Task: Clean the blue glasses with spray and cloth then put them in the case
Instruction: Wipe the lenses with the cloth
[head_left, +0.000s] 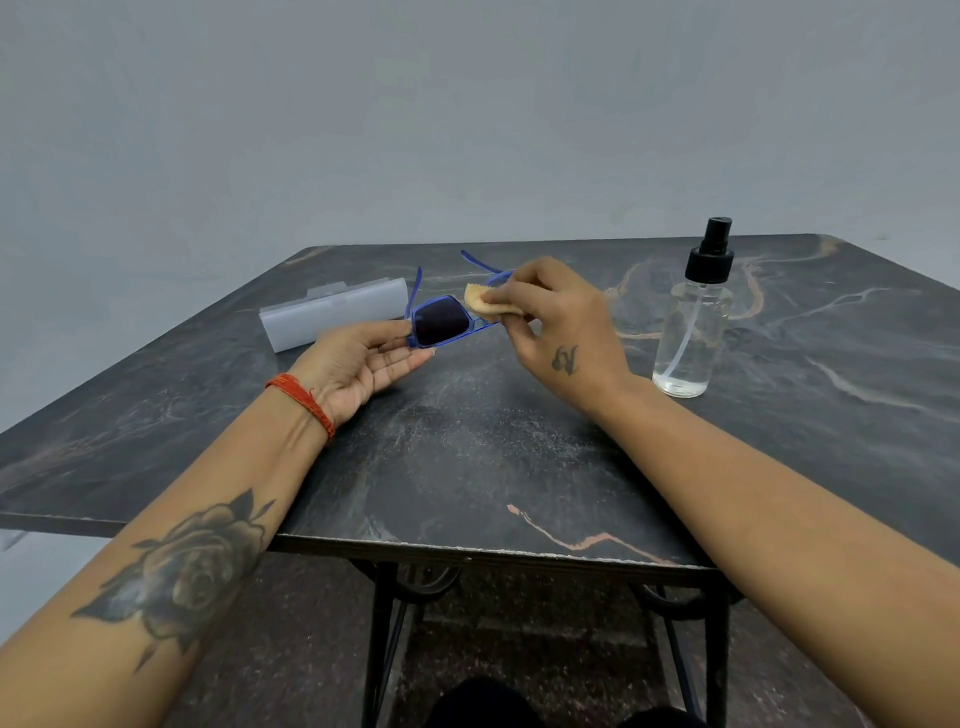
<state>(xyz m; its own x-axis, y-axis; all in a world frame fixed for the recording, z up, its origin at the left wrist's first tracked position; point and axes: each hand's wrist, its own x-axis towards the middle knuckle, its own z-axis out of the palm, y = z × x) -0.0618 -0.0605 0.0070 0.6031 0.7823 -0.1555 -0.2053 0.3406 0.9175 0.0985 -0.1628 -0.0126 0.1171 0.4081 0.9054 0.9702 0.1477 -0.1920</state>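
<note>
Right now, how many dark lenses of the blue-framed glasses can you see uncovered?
1. The dark lens nearest the left hand is uncovered. The other lens of the blue-framed glasses is hidden under the tan cloth pinched in the right hand.

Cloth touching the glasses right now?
Touching. The head view shows the right hand pressing the tan cloth onto the blue glasses, covering one lens with no gap.

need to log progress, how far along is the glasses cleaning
Midway. In hand: the right hand rubs the tan cloth on one lens while the left hand holds the blue glasses. The spray bottle stands aside, so spraying may be done. Left: putting them in the grey case, which looks closed.
</note>
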